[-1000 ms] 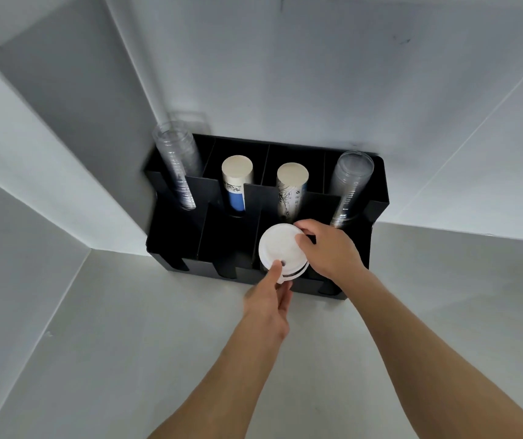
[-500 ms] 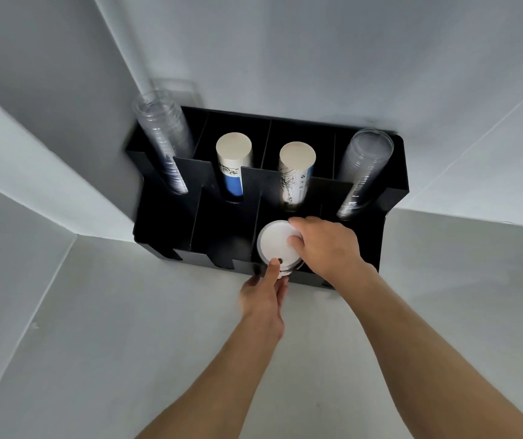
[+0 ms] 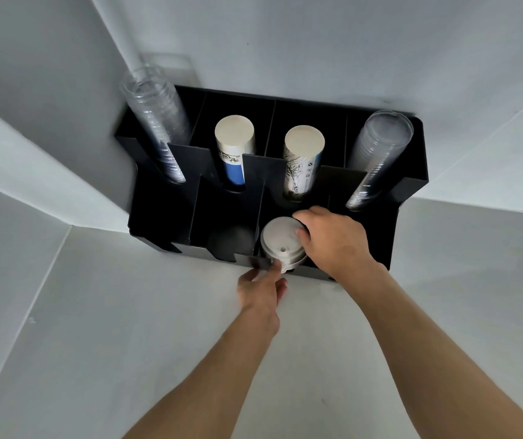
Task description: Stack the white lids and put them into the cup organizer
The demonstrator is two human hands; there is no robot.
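Observation:
A stack of white lids sits low inside a front compartment of the black cup organizer, the third slot from the left. My right hand grips the stack from its right side, thumb on the top lid's rim. From the front, my left hand touches the stack's near edge with its fingertips through the slot's cut-out. The lower lids are hidden by the compartment wall.
The organizer stands in a corner against white walls. Its back row holds two stacks of clear cups at the ends and two stacks of paper cups between them. The front-left compartments look dark.
The lid stack has gone down from above the slot into the compartment, both hands following it. The camera has moved closer to the organizer.

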